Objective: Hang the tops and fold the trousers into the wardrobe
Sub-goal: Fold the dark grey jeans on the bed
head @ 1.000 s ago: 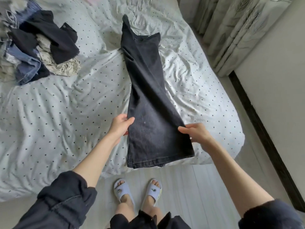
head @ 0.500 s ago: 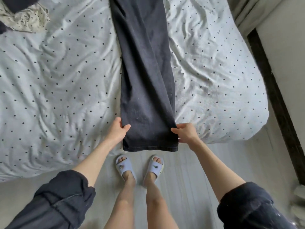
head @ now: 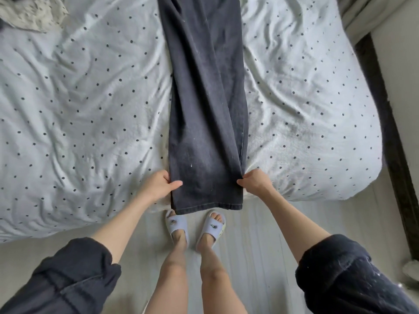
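Dark grey trousers [head: 206, 98] lie lengthwise on the bed, legs stacked one on the other, hems hanging over the near edge of the mattress. My left hand [head: 158, 184] pinches the left side of the legs just above the hem. My right hand [head: 255, 181] pinches the right side at the same height. The waist end runs out of view at the top.
The bed [head: 79, 105] has a white sheet with black dots. A pale patterned garment [head: 31, 13] lies at the top left corner. My feet in light blue slippers [head: 176, 225] stand on the pale floor. A dark skirting strip [head: 390, 123] runs along the wall at right.
The view has tilted down and come closer. The trouser legs, held lifted before, now lie flat along the bed, and both hands have moved down near the hems at the bed's edge.
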Demonstrator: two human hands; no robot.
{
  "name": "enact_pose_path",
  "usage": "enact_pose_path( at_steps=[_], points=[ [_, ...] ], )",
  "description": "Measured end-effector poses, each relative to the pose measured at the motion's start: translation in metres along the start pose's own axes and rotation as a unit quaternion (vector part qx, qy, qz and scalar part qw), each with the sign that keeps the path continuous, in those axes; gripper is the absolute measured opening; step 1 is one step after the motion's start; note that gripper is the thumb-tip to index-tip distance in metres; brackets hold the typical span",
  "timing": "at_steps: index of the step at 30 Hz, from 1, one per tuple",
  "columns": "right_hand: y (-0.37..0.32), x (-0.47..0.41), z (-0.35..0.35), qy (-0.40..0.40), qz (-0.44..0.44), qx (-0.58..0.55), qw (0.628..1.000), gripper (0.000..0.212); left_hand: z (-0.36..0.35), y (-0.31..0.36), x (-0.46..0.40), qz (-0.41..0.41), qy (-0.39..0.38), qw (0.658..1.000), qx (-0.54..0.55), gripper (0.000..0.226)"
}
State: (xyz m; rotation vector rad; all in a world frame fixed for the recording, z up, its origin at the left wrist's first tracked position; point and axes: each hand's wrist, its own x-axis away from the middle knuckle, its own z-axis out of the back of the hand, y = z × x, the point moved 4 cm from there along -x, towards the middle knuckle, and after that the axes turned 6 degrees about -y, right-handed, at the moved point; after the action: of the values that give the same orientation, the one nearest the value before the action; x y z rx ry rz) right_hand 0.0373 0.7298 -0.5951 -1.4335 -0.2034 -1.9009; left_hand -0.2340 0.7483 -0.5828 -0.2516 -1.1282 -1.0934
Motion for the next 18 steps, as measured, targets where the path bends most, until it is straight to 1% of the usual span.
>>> enact_pose_path(
  at_steps=[1,4,7,9,11,13,15,18],
  points=[
    [-0.003,0.002,0.005,-0.01,0.001,0.002,1.0,0.027,0.012,0.009,-0.001,-0.012,0.023,0.999,0.018,0.03],
    [-0.031,0.006,0.032,-0.009,0.032,-0.024,0.999,0.036,0.055,0.045,-0.007,-0.066,0.092,0.991,0.067,0.029],
    [-0.075,0.002,0.062,0.008,0.087,-0.055,0.995,0.036,0.09,0.079,-0.021,-0.115,0.137,0.978,0.104,0.029],
    [-0.104,-0.004,0.077,0.013,0.118,-0.063,0.991,0.031,0.107,0.096,-0.029,-0.132,0.15,0.971,0.129,0.029],
    [-0.135,-0.015,0.092,0.025,0.143,-0.064,0.987,0.034,0.124,0.113,-0.039,-0.15,0.166,0.962,0.153,0.03],
    [-0.168,-0.027,0.109,0.041,0.162,-0.072,0.983,0.033,0.145,0.132,-0.05,-0.179,0.198,0.951,0.154,0.031],
    [-0.203,-0.038,0.128,0.06,0.177,-0.089,0.978,0.025,0.169,0.152,-0.063,-0.207,0.224,0.942,0.14,0.032],
    [-0.261,-0.06,0.158,0.079,0.187,-0.13,0.97,0.027,0.208,0.183,-0.095,-0.238,0.226,0.934,0.143,0.035]
  ],
)
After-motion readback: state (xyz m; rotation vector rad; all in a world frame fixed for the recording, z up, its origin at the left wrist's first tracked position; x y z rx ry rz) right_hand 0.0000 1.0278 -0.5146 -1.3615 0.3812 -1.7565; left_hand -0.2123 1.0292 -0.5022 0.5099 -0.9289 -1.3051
